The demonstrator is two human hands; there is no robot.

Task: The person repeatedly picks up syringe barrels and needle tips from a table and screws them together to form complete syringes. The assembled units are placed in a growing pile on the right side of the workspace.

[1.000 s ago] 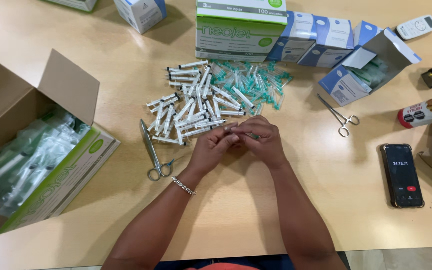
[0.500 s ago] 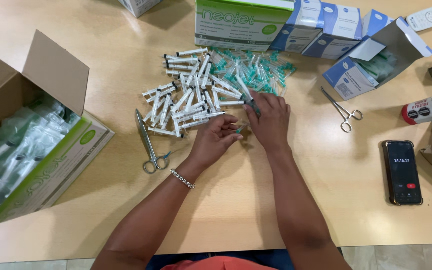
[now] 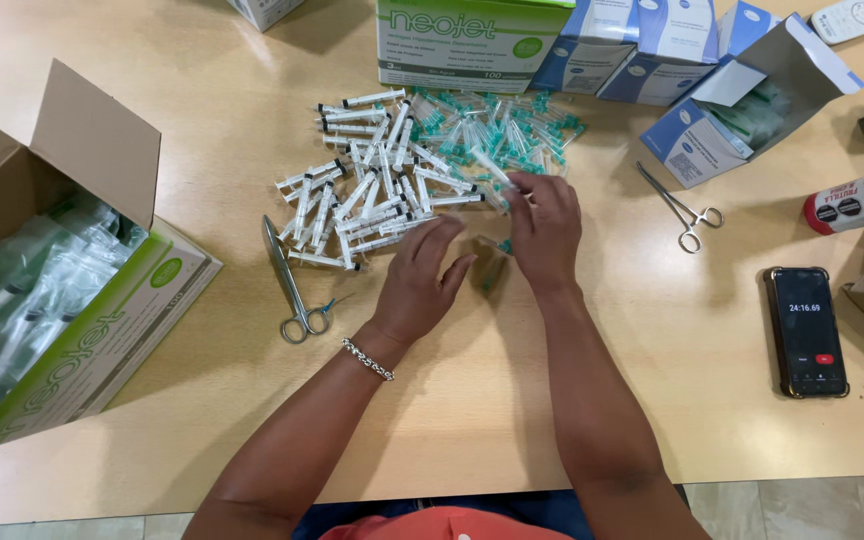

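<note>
A heap of white plastic syringes (image 3: pixel 372 195) lies on the wooden table (image 3: pixel 472 420), with a heap of green-capped needles (image 3: pixel 497 125) behind it. My right hand (image 3: pixel 544 228) reaches to the near edge of the needle heap, its fingertips pinched on a syringe with a green cap (image 3: pixel 487 165). My left hand (image 3: pixel 420 282) hovers flat beside it with fingers spread, holding nothing, its fingertips at the near edge of the syringe heap. A loose green-capped needle (image 3: pixel 492 272) lies on the table between my two hands.
An open cardboard box (image 3: pixel 62 290) of wrapped syringes stands at the left. Scissors (image 3: pixel 290 285) lie left of my hands and forceps (image 3: pixel 680 205) to the right. A phone (image 3: pixel 805 330) lies far right. A green-and-white carton (image 3: pixel 472 45) and blue boxes (image 3: pixel 712 120) line the back.
My hands were together near the table's middle; they have parted. The right hand carried the syringe up to the heaps, and the left hand opened and spread its fingers.
</note>
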